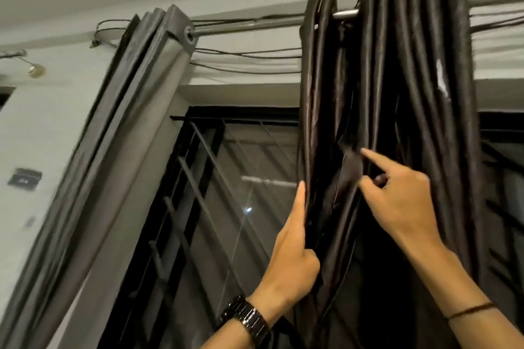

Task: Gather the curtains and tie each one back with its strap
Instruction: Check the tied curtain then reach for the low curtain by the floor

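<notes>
A dark brown pleated curtain (419, 71) hangs from a metal rod (249, 26) on the right. My left hand (295, 252) grips its left edge, thumb up along the outer fold. My right hand (397, 195) reaches into the folds beside it; the index finger points up-left and the other fingers curl into a pleat. A grey curtain (136, 110) hangs bunched at the left end of the rod. No strap is visible.
A window with a black frame and metal grille (204, 173) lies between the two curtains. Loose cables (243, 62) run along the wall under the rod. A small wall lamp (36, 69) and a wall switch (24, 178) are at far left.
</notes>
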Tool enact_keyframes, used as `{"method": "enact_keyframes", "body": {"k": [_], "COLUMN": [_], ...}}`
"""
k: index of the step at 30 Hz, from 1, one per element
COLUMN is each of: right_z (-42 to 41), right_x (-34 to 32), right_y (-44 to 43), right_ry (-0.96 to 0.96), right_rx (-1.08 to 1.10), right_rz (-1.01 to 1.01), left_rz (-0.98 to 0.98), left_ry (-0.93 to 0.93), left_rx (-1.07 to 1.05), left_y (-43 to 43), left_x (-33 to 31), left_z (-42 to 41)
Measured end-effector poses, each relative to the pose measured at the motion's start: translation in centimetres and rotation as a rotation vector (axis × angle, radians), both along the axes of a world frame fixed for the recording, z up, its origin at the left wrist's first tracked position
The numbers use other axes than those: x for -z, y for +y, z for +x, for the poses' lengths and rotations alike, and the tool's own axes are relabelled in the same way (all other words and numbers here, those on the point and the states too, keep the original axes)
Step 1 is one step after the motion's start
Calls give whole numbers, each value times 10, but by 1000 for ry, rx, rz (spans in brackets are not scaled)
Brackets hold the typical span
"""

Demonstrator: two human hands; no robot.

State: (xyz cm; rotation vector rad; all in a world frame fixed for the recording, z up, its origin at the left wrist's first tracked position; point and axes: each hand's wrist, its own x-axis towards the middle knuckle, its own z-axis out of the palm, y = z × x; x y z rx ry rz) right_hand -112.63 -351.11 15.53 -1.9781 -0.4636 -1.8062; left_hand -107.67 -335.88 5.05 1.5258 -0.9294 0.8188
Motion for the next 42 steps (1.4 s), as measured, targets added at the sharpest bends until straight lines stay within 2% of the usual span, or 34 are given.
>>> {"method": "enact_keyframes", "body": {"k": [3,5,8,12,15,18,21,25,29,31,34,36,39,42], "right_z": [18,28,29,2,-20,-24,-21,-26,-46,-66,-99,-111,-108,-93], "right_x": [21,32,30,-15,-45,-46,-50,-56,-72,-85,-99,-95,-71,-48], "right_y": [29,35,6,-63,-73,-72,-81,-94,-143,-185,-258,-291,-308,-290], "right_ry": [2,-67,-233,-129,-180,-149,-124,-86,-94,-114,-138,-99,-30,-79], "right_rx": [-21,36,273,528,725,888,829,776,810,839,892,922,899,860], "right_rz": [3,10,41,11,61,-100,-173,-260,-286,-245,-82,-5,-43,-63], "left_rz": [32,40,70,84,80,38,-32,-50,-26,17,50,59,82,113], "left_ry": [4,-2,-19,-77,-138,-246,-419,-470,-521,-543,-547,-542,-558,-567], "left_rx": [-73,-89,-82,-69,-139,-279,-380,-497,-614,-615,-574,-551,-548,-575], "left_y": [31,49,62,59,39,2,-41,-88,-124,-140,-167,-181,-197,-199], "left_x": [22,34,44,44,35,6,-48,-122,-162,-171,-177,-177,-170,-159], "left_z": [2,3,2,1,1,0,-1,-15,-22,-25,-32,-35,-35,-31]}}
